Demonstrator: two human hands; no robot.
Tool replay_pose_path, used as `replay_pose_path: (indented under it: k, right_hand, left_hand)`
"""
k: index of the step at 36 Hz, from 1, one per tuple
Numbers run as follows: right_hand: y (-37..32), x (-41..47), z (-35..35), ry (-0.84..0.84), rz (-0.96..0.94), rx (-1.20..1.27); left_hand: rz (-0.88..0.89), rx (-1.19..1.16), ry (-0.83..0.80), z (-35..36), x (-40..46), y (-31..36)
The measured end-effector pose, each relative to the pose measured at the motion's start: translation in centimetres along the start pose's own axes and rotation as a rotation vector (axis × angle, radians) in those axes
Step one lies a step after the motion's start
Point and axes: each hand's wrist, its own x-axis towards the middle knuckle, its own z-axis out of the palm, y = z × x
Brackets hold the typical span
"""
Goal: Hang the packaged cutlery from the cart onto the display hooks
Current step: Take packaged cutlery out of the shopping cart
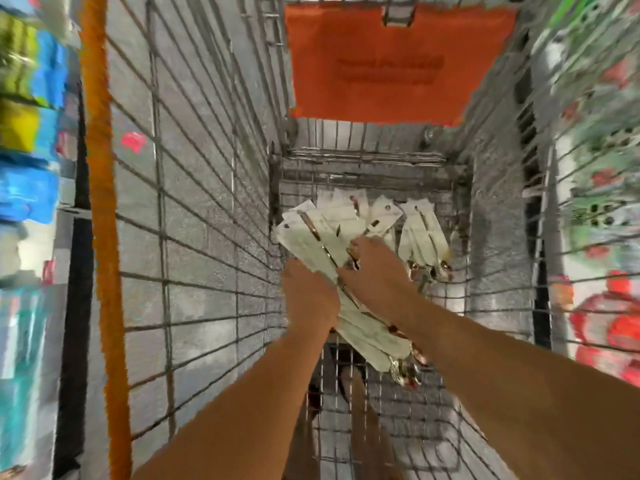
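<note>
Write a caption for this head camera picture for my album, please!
Both hands, left and right, gather a bundle of packaged cutlery inside the wire cart.

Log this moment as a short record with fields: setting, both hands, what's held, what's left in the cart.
setting: wire cart with orange flap
left hand: grips bundle of cutlery packs
right hand: on the same bundle, fingers curled over it
left in cart: loose packs on the cart floor
hooks: not in view

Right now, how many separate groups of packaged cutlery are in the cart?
2. One bundle is held by the left hand and right hand. Another pile lies on the cart floor, to the right. Packs beneath may be hidden.
</note>
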Motion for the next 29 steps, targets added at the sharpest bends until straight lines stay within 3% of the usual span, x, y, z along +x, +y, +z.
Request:
replay_pose_path:
  k: [6,10,16,21,25,29]
  right_hand:
    - [-1.5,2.3,1.7,0.035,-0.099,-0.219]
    - [-1.7,2.9,2.4,0.065,-0.097,-0.304]
    - [-0.9,2.1,1.9,0.073,-0.102,-0.321]
    - [-0.5,1.2,2.5,0.079,-0.083,-0.310]
    - [0.4,0.9,2.6,0.129,-0.016,-0.169]
    - [1.6,0.0,2.1,0.204,0.046,0.128]
  left_hand:
    - [-0.174,-0.371,0.136,0.7,1.7,-0.2]
    - [-0.235,-0.570,0.118,0.8,2.2,0.2]
    - [-0.224,-0.502,0.060,1.7,3.4,0.0]
    - [-0.199,-0.506,0.111,2.3,3.2,0.7]
    - [-0.104,-0.421,0.114,2.5,2.9,1.3]
    - [-0.011,-0.386,0.067,2.7,2.9,2.1]
